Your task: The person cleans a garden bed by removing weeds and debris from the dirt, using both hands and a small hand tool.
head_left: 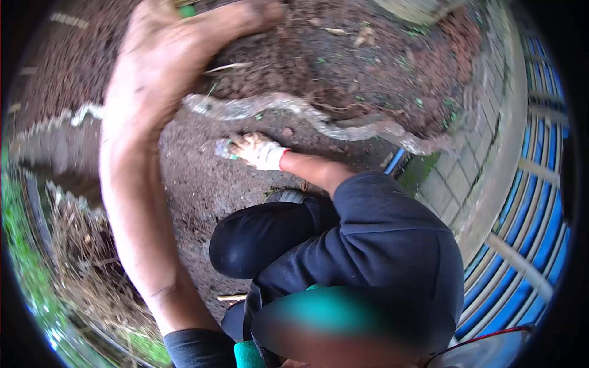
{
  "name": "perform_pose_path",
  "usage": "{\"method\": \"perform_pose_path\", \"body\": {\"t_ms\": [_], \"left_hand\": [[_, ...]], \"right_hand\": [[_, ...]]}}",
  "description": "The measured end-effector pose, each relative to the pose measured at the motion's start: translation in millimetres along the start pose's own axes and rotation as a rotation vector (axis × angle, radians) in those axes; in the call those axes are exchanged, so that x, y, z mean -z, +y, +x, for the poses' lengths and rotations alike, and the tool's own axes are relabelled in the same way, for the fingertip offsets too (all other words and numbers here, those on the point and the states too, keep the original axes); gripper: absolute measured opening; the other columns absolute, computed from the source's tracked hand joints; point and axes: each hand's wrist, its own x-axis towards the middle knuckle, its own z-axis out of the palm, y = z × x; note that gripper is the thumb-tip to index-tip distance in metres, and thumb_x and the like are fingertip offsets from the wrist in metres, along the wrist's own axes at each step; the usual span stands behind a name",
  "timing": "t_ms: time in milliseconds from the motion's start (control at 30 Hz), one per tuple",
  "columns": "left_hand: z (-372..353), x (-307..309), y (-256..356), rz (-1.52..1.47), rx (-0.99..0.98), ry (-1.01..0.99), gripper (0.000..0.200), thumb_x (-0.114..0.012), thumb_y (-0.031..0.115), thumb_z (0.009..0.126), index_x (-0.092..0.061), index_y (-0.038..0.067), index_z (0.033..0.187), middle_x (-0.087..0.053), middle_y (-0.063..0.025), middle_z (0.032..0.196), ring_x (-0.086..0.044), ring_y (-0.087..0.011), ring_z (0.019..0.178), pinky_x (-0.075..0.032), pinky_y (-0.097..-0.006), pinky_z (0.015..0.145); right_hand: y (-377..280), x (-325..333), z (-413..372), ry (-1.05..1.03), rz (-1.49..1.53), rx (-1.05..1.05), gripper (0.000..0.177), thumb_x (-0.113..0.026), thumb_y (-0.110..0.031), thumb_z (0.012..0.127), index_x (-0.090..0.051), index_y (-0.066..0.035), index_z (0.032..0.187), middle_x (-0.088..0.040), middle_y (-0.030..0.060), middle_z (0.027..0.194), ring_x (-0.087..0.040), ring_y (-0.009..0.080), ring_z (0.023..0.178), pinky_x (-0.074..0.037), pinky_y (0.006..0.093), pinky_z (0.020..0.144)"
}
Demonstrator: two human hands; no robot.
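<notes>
My left hand [175,40] is bare and raised close to the camera at the upper left. Its thumb stretches out to the right; the other fingers are cut off by the top edge. A small bright green thing [187,11] shows between thumb and palm, too little of it to name. Low over the dark soil [202,190], my right hand [257,151] wears a soiled white glove with a red cuff. Its fingers are closed at a small, crumpled piece of clear plastic [225,148] with a bit of green on it.
A rough, pale edging [294,107] winds across the soil beyond my right hand. Dry straw [92,251] is heaped at the left. To the right run a paved strip [454,178], a concrete curb [497,184] and blue slats [521,245]. My bent knee [261,239] is near the centre.
</notes>
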Motion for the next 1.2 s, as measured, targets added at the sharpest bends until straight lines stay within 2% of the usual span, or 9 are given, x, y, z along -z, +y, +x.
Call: {"method": "perform_pose_path", "body": {"t_ms": [133,267,400,700,767,867,967,1033,1200], "left_hand": [[50,-109,3,-0.005,-0.282,-0.305,0.043,-0.07,0.049,0.087,-0.072,0.013,0.11,-0.073,-0.0053,0.093,-0.069,-0.018,0.088,-0.056,-0.0326,0.076],[47,-143,-30,0.722,-0.262,-0.252,0.065,-0.069,0.039,0.09,-0.047,0.0,0.137,-0.042,-0.02,0.128,-0.062,-0.0327,0.103,-0.057,-0.0405,0.091],[35,-49,-32,0.595,-0.568,0.088,0.014,-0.069,0.012,0.09,-0.071,0.005,0.102,-0.06,-0.0021,0.083,-0.06,-0.0081,0.075,-0.053,-0.0192,0.063],[-34,-22,-45,0.403,-0.214,0.1,0.02,-0.061,0.004,0.092,-0.072,0.002,0.108,-0.055,-0.0036,0.084,-0.056,-0.0112,0.069,-0.047,-0.026,0.058],[-59,-10,-40,0.26,-0.107,0.225,0.022,-0.059,0.001,0.092,-0.071,0.002,0.111,-0.055,-0.0033,0.083,-0.06,-0.0113,0.069,-0.049,-0.0237,0.059],[-110,29,-44,0.235,-0.008,0.404,0.026,-0.063,0.005,0.095,-0.069,0.002,0.119,-0.058,-0.0032,0.089,-0.064,-0.0095,0.074,-0.05,-0.0216,0.059],[-163,67,-67,0.297,0.185,0.512,0.025,-0.063,0.008,0.096,-0.069,0.003,0.119,-0.054,-0.0003,0.085,-0.061,-0.0077,0.071,-0.048,-0.0206,0.059],[-195,81,-86,0.289,0.238,0.493,0.024,-0.063,0.009,0.096,-0.069,0.004,0.119,-0.054,-0.0004,0.084,-0.06,-0.007,0.071,-0.047,-0.0201,0.06],[-269,97,-154,0.467,0.326,0.472,0.026,-0.062,0.014,0.096,-0.069,-0.001,0.116,-0.063,-0.0041,0.09,-0.058,-0.0109,0.074,-0.048,-0.0266,0.065]], "right_hand": [[6,-1,-4,0.092,0.079,0.052,0.063,-0.064,-0.031,0.087,-0.043,-0.011,0.143,-0.032,0.0253,0.152,-0.053,0.0391,0.121,-0.045,0.0506,0.097],[7,21,-8,0.004,0.178,0.025,0.063,-0.063,-0.031,0.088,-0.042,-0.013,0.144,-0.034,0.0221,0.151,-0.054,0.0369,0.12,-0.045,0.0509,0.098],[8,-3,-2,0.087,0.116,0.041,0.063,-0.063,-0.033,0.089,-0.041,-0.013,0.145,-0.033,0.0218,0.152,-0.053,0.0375,0.124,-0.044,0.0519,0.098],[-37,87,-14,0.027,0.437,-0.128,0.04,-0.062,-0.026,0.084,-0.058,-0.002,0.116,-0.057,0.0265,0.119,-0.062,0.0394,0.094,-0.051,0.0483,0.082],[-45,142,-45,0.148,0.46,0.043,0.034,-0.057,-0.031,0.087,-0.064,-0.002,0.101,-0.063,0.021,0.099,-0.064,0.0375,0.09,-0.052,0.0493,0.08],[-54,285,-98,0.328,0.279,0.059,0.031,-0.062,-0.034,0.087,-0.067,-0.008,0.103,-0.066,0.0132,0.105,-0.067,0.0302,0.095,-0.056,0.0415,0.084],[1,332,-95,0.839,-0.104,0.081,0.026,-0.07,-0.019,0.08,-0.066,-0.009,0.103,-0.065,0.011,0.098,-0.067,0.0249,0.075,-0.054,0.0336,0.053],[36,342,-79,0.79,-0.28,-0.131,0.046,-0.074,-0.031,0.082,-0.061,-0.006,0.119,-0.065,0.0182,0.116,-0.065,0.0332,0.107,-0.057,0.0405,0.086],[107,307,-30,0.558,-0.148,-0.245,0.044,-0.066,-0.037,0.087,-0.064,-0.005,0.117,-0.068,0.0168,0.114,-0.068,0.0308,0.103,-0.055,0.0402,0.088]]}}
